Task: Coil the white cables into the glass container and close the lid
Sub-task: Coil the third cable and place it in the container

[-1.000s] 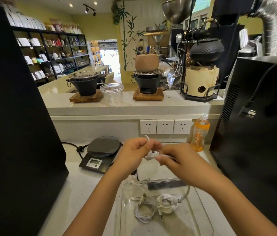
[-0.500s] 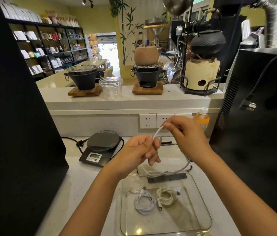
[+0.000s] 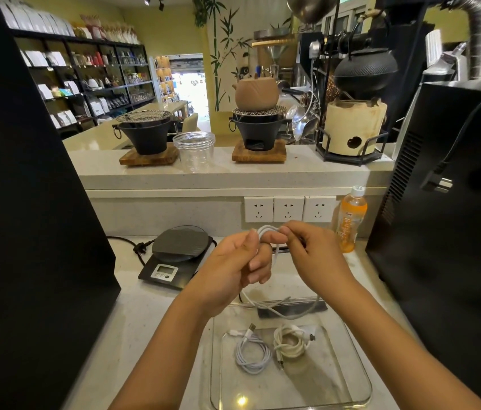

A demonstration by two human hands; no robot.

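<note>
Left hand (image 3: 230, 267) curled, with turns of white cable (image 3: 274, 253) looped over its fingers; right hand (image 3: 313, 255) pinching the same cable at the top of the loop, just beside the left fingertips. Both held up over the far edge of the glass dish (image 3: 351, 359), the loose tail hanging down and draping over that far rim near a dark flat bar (image 3: 292, 307) lying along it. Already inside the dish: two finished coils, a white one (image 3: 252, 353) toward the left and a creamier one (image 3: 291, 344) just beside it, apparently touching or nearly so. No lid clearly identifiable — possibly that dark bar belongs to it, but cannot tell.

Likely light, limp and a little springy — prone to unwinding once let go, so best kept pinched where the turns cross and guided by the free tail rather than by the plug. Smooth jacket, probably slippery between fingertips; a firm pinch close to the loop seems wiser than a grab far down the tail. Dish looks heavy, rigid and breakable, slick on the stone counter (image 3: 150, 321); better steadied by its wall when the coil goes in. Third coil unfinished, lid step not yet begun
</note>
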